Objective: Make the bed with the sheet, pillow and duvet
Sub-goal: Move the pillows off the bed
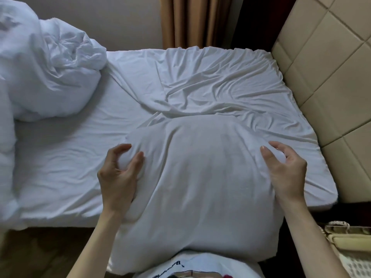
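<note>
The bed [60, 177] is only partly made. The white sheet [210, 83] is already on the mattress, but it is not smooth. It has lots of wrinkles near the headboard [325, 73], and one part looks folded over on itself in the middle.

The pillow [200, 187] is big, soft and white. It is on the near side of the bed, close to the headboard end. Its near end hangs past the bed edge, right up against the person's shirt [200, 265]. It is not in its place yet.

The left hand [118, 177] has its fingers [120, 151] curled around a fat bunch of the pillow at its left side. The right hand [285, 173] has its fingers [281, 146] bent and pinching a lump of the pillow at its right side. Both hands have hold of the pillow, and neither hand is flat or wide open.

The duvet [44, 67] is a big messy heap at the far left of the bed. It is not spread out at all.

So I think there is a lot left to do. The sheet needs pulling flat, the pillow needs to go by the headboard, and the duvet needs spreading over the bed
</note>
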Demonstrator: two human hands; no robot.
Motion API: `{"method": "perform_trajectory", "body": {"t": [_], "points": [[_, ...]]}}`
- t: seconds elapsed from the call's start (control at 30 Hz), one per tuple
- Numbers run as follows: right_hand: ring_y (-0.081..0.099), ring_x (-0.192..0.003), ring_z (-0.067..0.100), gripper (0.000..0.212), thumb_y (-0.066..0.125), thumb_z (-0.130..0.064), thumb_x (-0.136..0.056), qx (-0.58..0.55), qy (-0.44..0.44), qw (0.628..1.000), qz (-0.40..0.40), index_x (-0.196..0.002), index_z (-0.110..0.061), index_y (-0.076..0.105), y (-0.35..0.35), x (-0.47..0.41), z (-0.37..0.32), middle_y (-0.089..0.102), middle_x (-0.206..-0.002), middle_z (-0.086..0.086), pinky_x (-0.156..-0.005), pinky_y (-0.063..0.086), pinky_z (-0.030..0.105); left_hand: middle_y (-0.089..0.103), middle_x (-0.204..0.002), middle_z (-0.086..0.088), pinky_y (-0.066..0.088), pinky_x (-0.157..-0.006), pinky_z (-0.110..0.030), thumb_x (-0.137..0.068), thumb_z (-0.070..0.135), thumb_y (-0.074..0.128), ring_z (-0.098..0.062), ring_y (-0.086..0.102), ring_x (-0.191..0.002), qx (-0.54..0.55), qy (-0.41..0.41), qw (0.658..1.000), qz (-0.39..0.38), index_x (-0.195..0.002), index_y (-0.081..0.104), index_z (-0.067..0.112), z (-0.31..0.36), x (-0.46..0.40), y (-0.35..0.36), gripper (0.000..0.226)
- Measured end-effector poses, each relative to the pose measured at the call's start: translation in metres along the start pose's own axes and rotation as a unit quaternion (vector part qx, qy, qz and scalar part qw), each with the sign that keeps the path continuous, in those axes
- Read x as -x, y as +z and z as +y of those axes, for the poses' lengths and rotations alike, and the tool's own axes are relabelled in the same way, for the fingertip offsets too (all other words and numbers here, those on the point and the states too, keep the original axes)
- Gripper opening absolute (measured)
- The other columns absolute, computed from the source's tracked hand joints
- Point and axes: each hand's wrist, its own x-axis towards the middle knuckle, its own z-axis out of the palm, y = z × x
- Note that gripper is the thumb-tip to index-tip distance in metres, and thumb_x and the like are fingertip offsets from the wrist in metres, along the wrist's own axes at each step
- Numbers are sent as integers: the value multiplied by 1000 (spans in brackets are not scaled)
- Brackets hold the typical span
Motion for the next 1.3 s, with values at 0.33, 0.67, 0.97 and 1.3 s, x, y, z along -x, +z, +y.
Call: {"method": "perform_trajectory", "body": {"t": [0.33,0.67,0.97,1.3], "points": [[59,-107,12,30,71,-26,-84,-23,-5,999,-22,-109,-11,67,57,7,-31,66,-107,-3,-100,45,35,62,-101,13,37,-82,-3,-84,23,73,14,55,-91,-5,-1,1000,28,-109,64,16,-20,-44,-42,27],[62,-102,13,20,72,-26,-83,-43,-5,998,-52,-100,-18,67,132,-18,-54,68,-101,-8,-98,47,43,64,-98,6,37,-70,-2,-84,22,73,16,55,-75,-28,-17,998,48,-109,64,14,-35,-107,-64,28],[63,-101,14,25,72,-28,-82,-40,-25,998,-38,-104,-16,68,208,9,-99,69,-101,-6,-96,49,45,65,-93,4,42,-76,-14,-83,23,73,-1,56,-80,21,-18,999,25,-106,65,17,-75,-174,-122,26],[60,-107,18,25,72,-25,-82,-34,-52,997,52,-101,-10,70,320,83,-173,68,-104,2,-91,44,27,66,-95,4,38,-72,-1,-85,23,72,5,55,-77,55,41,997,-31,-104,67,15,-128,-276,-240,21]]}}
